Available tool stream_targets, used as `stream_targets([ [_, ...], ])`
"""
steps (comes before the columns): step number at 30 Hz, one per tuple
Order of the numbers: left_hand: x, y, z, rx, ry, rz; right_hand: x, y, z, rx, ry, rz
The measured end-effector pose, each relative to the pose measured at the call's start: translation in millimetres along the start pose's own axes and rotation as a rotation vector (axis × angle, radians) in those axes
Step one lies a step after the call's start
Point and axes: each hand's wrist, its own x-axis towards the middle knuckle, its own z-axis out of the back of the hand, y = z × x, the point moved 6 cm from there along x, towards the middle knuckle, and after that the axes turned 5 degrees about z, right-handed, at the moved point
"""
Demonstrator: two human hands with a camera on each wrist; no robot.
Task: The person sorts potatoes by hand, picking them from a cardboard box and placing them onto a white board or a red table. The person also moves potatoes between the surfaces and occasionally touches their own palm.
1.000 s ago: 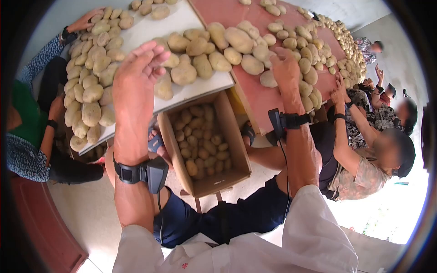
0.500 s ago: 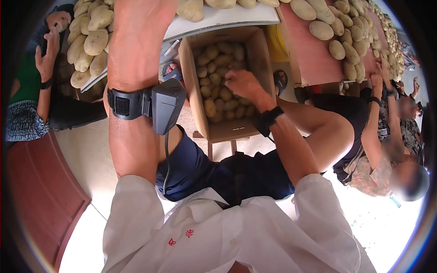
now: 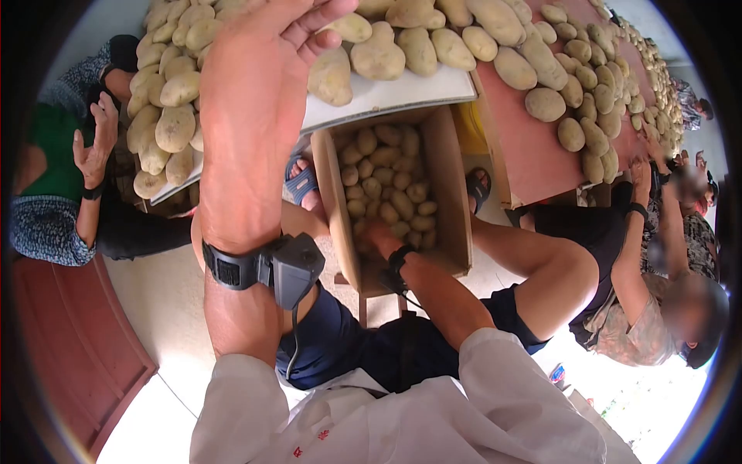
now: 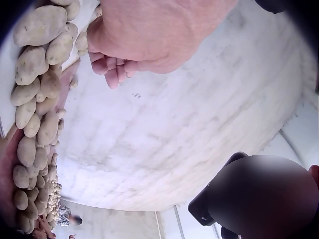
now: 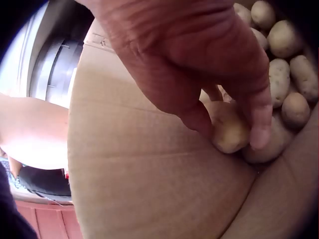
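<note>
My right hand (image 3: 376, 238) reaches down into the near left corner of a cardboard box (image 3: 450, 185). In the right wrist view, its thumb and fingers grip a small yellowish potato (image 5: 230, 130) close to the box's inner wall. More potatoes (image 5: 279, 82) lie beside it across the box bottom. My left hand (image 3: 270, 46) is raised over the white tabletop (image 3: 386, 99), fingers slightly bent and holding nothing. Large potatoes (image 3: 379, 54) are heaped near it along the table edge. Part of the left hand is cut off in the left wrist view.
A red tabletop (image 3: 510, 147) with more potatoes adjoins the white one on the right. My knees flank the box, which sits on a wooden support (image 3: 371, 309). People sit at both sides; one person's hand (image 3: 97, 143) is raised at left.
My right hand has gone from potatoes on the red tabletop down into the box, then lower to its near left corner. The left hand stays raised; the head view has shifted downward.
</note>
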Motion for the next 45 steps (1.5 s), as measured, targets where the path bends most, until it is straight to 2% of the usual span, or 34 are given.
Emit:
stream_targets([
  [1, 4, 1, -1, 0.004, 0.112, 0.003, 7, -6, -2, 0.043, -0.024, 0.049],
  [2, 3, 0, 0, 0.020, 0.094, 0.002, 0, 1, 5, 0.036, -0.040, 0.057],
  [4, -2, -2, -4, 0.027, 0.113, -0.016, -24, 11, 14, 0.344, 0.041, -0.212],
  [5, -5, -1, -7, 0.038, 0.119, -0.011, 11, -2, -13, 0.128, -0.016, 0.012],
  [7, -6, -2, -10, 0.052, 0.091, -0.021, 73, -30, -69, -0.425, -0.283, 0.387],
  [9, -6, 0, -7, 0.042, 0.058, 0.005, 24, -11, -26, 0.350, -0.021, 0.018],
  [10, -7, 0, -7, 0.040, 0.057, 0.005, -9, 2, -1, 0.657, -0.002, -0.218],
  [11, -8, -1, -8, 0.035, 0.065, -0.005, -15, 8, 12, 0.652, -0.013, -0.211],
  [13, -9, 0, -7, 0.038, 0.056, 0.016, -23, 18, 40, 0.443, -0.074, -0.092],
  [14, -9, 1, -7, 0.029, 0.066, 0.014, -47, 34, 63, 0.441, -0.087, -0.095],
  [16, -7, 2, -5, 0.034, 0.057, 0.006, -106, 78, 115, 0.668, -0.111, -0.018],
  [17, -7, 2, -6, 0.022, 0.070, 0.008, -110, 75, 121, 0.667, -0.128, -0.024],
  [19, -7, 3, -6, 0.027, 0.061, 0.010, -117, 76, 137, 0.685, -0.254, 0.092],
  [24, -6, 4, -2, 0.013, 0.076, 0.009, -206, 121, 217, 0.765, -0.321, 0.104],
  [27, -4, 4, 0, 0.015, 0.072, 0.010, -230, 111, 242, 0.814, -0.381, 0.158],
  [29, -3, 4, 1, 0.020, 0.068, 0.011, -246, 102, 265, 0.723, -0.545, 0.277],
  [31, -3, 5, 2, 0.005, 0.086, 0.010, -272, 107, 288, 0.747, -0.588, 0.264],
  [33, -4, 5, 1, 0.008, 0.087, 0.011, -284, 95, 309, 0.776, -0.746, 0.248],
  [36, -3, 6, 0, 0.014, 0.083, 0.013, -289, 65, 333, 0.794, -0.844, 0.186],
  [40, -1, 5, 2, 0.009, 0.092, 0.013, -299, 42, 356, 0.691, -0.903, 0.128],
  [45, -2, 6, -1, 0.006, 0.104, 0.019, -313, 67, 366, 0.743, -0.825, 0.091],
])
